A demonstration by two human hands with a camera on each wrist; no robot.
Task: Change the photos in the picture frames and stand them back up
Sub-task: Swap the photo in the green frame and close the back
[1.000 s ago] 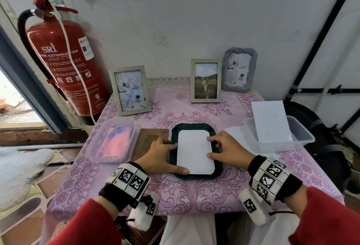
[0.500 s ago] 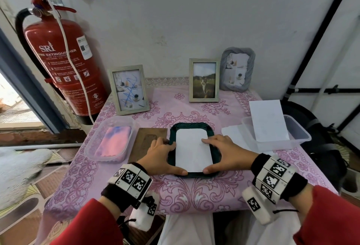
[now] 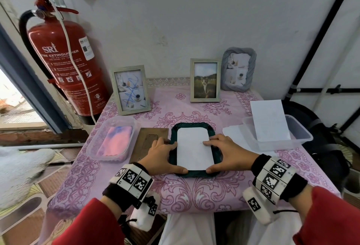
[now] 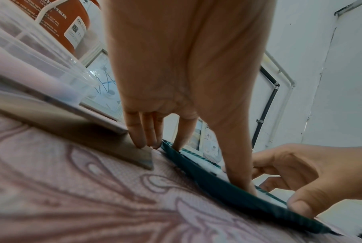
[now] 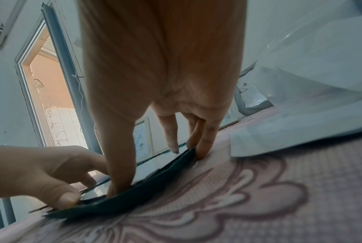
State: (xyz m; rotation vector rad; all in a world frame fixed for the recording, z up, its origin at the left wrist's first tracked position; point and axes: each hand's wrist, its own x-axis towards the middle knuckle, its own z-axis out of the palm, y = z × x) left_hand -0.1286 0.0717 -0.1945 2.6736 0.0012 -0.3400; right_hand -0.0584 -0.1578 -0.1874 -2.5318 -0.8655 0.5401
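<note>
A dark green frame (image 3: 191, 125) lies face down at the table's front middle, with a white photo back (image 3: 193, 149) set in its opening. My left hand (image 3: 162, 155) rests along the frame's left edge, fingers extended and thumb pressing the lower left corner. My right hand (image 3: 228, 153) mirrors it on the right edge, index finger on the white sheet, thumb at the lower right corner. In the left wrist view the left hand (image 4: 175, 82) has straight fingertips on the green frame (image 4: 217, 185). In the right wrist view the right hand (image 5: 161, 65) likewise touches the frame (image 5: 134, 200).
A brown backing board (image 3: 151, 139) lies left of the frame. Clear tubs stand at left (image 3: 112, 141) and right (image 3: 298, 137), the right holding a white sheet (image 3: 269, 120). Three frames (image 3: 130, 89) (image 3: 205, 80) (image 3: 238, 69) stand at the back. A fire extinguisher (image 3: 68, 55) hangs left.
My right hand shifted along the frame's right side, its thumb dropping to the lower right corner. The white photo, slightly skewed before, sits straighter in the frame. The left hand hardly moved.
</note>
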